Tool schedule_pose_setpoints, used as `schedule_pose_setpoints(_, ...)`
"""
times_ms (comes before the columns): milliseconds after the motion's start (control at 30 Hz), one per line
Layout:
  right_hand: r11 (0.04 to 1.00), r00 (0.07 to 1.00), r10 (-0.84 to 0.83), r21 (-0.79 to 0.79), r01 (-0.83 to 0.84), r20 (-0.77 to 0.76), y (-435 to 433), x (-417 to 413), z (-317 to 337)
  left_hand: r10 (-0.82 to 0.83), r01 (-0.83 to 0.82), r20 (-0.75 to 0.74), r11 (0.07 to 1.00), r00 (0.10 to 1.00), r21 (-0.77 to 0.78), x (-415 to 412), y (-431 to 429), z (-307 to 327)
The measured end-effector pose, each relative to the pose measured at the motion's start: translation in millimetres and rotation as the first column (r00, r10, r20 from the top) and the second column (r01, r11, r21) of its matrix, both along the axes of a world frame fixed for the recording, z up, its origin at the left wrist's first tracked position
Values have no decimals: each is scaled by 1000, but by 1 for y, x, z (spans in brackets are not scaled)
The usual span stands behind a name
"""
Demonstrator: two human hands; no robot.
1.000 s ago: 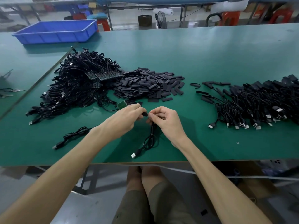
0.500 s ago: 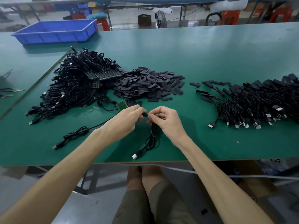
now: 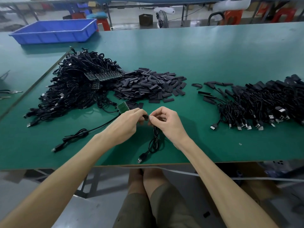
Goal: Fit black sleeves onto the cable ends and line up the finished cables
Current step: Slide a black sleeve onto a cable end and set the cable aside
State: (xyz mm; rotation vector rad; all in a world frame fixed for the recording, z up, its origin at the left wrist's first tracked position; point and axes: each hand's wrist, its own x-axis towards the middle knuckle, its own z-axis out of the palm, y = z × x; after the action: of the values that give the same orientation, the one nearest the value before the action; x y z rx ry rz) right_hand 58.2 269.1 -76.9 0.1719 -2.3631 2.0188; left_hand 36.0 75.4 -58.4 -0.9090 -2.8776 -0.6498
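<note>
Hands, left and right, pinch one black sleeve

The person wears olive-drab shorts, with bare arms and knees.

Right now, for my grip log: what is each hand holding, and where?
Left hand pinches a small black sleeve; right hand pinches the thin black cable near its upper end.

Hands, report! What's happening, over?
Left hand pinching sleeve. Right hand pinching cable. Spare cable beside left wrist, clear of work. Over.
</note>
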Motion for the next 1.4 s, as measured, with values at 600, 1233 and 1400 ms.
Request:
schedule_pose_setpoints(600,999,1000,-12,-51,13,19,-2,2,-1,-140,133,-98,988,985,-75,6,1,6)
schedule_pose_setpoints(1233,998,1000,-11,-56,12,18,1,3,1,-144,108,-198,977,970,-185,12,5,5)
schedule_pose_setpoints(1400,999,1000,-15,-45,15,11,2,4,1,-174,145,-206,979,963,-145,8,4,4)
